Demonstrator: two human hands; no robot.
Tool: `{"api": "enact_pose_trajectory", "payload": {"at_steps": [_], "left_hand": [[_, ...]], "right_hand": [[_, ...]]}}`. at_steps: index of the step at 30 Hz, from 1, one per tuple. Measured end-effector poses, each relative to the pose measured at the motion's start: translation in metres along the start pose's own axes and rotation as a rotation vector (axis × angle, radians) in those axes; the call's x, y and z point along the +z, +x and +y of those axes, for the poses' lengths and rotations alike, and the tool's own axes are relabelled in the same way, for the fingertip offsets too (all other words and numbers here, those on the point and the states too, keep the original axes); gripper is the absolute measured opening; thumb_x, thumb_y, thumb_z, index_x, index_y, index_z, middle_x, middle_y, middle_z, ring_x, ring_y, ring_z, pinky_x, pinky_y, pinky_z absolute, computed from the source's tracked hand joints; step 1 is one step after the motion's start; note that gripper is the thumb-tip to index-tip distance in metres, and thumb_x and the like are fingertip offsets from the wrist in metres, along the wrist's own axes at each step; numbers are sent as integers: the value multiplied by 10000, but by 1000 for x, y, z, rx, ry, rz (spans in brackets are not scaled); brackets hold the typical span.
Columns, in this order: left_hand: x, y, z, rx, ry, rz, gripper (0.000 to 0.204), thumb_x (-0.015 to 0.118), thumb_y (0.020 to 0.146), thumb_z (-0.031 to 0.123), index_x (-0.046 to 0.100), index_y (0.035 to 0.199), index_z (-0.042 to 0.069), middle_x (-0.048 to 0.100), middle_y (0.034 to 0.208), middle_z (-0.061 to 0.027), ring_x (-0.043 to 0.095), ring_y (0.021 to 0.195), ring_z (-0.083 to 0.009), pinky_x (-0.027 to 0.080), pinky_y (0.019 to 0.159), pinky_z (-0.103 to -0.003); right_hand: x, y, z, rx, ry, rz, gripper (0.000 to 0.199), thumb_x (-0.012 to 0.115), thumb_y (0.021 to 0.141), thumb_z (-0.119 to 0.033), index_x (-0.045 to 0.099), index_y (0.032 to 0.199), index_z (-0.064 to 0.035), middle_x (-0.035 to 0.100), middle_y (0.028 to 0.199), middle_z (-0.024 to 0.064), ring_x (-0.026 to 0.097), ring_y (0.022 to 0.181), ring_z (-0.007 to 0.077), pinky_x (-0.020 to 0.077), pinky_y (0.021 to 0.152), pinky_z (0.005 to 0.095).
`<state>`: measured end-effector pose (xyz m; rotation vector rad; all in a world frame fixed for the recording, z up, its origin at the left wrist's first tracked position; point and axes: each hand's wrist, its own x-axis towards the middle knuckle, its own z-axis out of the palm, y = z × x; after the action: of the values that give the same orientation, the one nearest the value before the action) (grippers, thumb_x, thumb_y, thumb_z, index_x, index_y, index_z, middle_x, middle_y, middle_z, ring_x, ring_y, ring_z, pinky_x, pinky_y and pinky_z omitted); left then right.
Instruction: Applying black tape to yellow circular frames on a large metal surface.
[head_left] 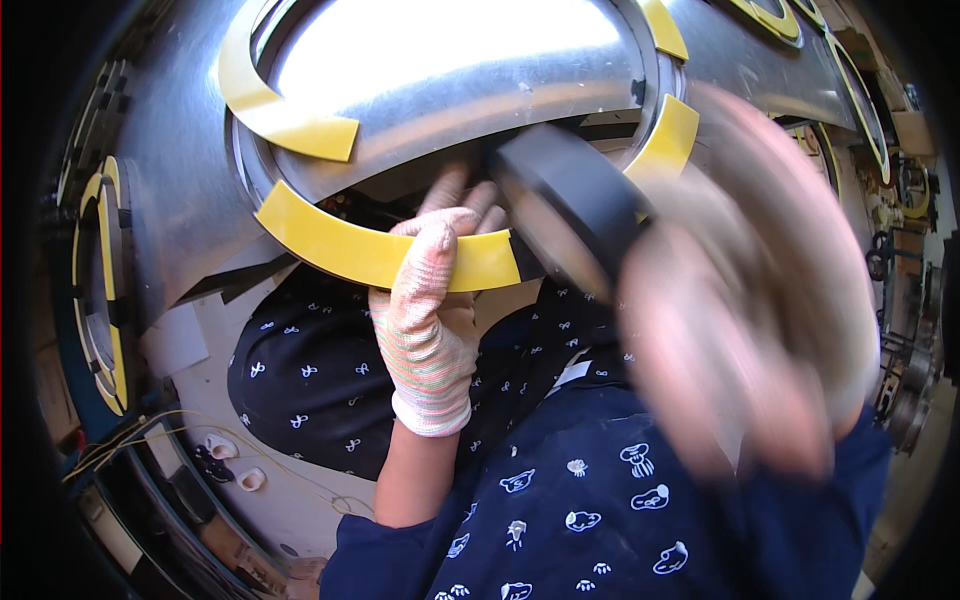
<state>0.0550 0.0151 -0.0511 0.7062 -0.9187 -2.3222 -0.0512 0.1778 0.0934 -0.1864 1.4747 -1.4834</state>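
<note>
A large ring [240, 160] with curved yellow segments along its rim overhangs the near edge of the metal table. My left hand [430, 300], in a pale striped knit glove, grips the front yellow segment [350, 243], thumb on top and fingers behind the rim. A roll of black tape [575, 185] is at my right hand [715, 330], just right of the left fingers. Motion smears the right hand, so its finger positions are unclear, but the roll appears held in it. Black tape shows at the right end of the front segment, partly hidden by the roll.
The shiny metal table [175, 200] spreads ahead. Another yellow-and-black ring [115, 290] stands at the left, and more yellow rings [775, 20] lie at the far right. A thin yellow cord [270, 455] and small white objects [250, 480] lie low on the left.
</note>
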Motion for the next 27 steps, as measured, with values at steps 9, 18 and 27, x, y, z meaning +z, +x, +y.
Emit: {"api": "enact_pose_trajectory", "payload": {"at_steps": [9, 18, 27], "left_hand": [[-5, -10, 8, -103, 34, -45, 299, 728, 982, 242, 687, 1148, -4, 682, 1116, -105, 686, 1078, -232, 559, 991, -398], [-5, -6, -6, -91, -130, -132, 317, 691, 998, 272, 668, 1163, 2, 603, 1375, -245, 655, 1133, -272, 520, 1051, -425], [-3, 1, -2, 70, -86, -143, 254, 691, 1000, 141, 649, 1152, -59, 420, 1586, -299, 499, 1428, -452, 430, 1200, -554]], "right_hand": [[-67, 142, 148, -349, 5, -398, 490, 673, 1024, -187, 561, 1469, -16, 702, 1290, 98, 695, 1097, 145, 559, 1015, 297], [-98, 35, 37, -50, 317, -432, 462, 592, 1068, -293, 596, 1385, 44, 744, 1001, 176, 685, 627, 146, 585, 605, 321], [-5, 11, -17, 210, -100, -259, 549, 703, 1011, -240, 534, 1449, 44, 746, 907, 123, 683, 629, 122, 547, 612, 261]]}}
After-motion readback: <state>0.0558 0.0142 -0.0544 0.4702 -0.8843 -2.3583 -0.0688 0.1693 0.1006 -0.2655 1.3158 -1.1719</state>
